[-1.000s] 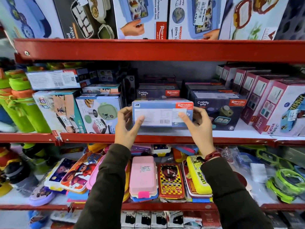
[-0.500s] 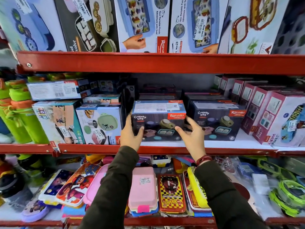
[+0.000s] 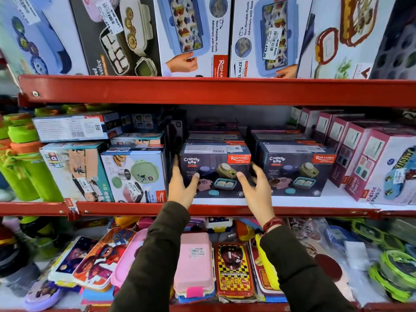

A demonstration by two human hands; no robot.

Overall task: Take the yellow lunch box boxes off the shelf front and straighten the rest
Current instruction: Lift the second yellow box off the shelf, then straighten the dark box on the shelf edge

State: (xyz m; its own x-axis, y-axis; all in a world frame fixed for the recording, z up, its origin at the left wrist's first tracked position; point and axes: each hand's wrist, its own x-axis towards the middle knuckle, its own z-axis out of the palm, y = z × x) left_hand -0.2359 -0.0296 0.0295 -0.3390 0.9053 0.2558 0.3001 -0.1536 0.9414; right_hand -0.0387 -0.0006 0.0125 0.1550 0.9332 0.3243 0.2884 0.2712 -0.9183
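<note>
Red shop shelf (image 3: 216, 209) under wrists; left hand (image 3: 181, 190), right hand (image 3: 256, 190) spread wide flanking "Crunchy bite" Rishabh box (image 3: 215, 170), holding nothing.

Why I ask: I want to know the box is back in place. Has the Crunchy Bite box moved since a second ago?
Yes. The Crunchy Bite box went from lifted and tipped to standing on the shelf, level with its twin.

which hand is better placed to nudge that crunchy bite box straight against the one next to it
Left. The left hand lies against the Crunchy Bite box at its left edge, so it could push it toward the neighbouring box. The right hand hovers open in front of the box face, likely only able to steady it.
</note>
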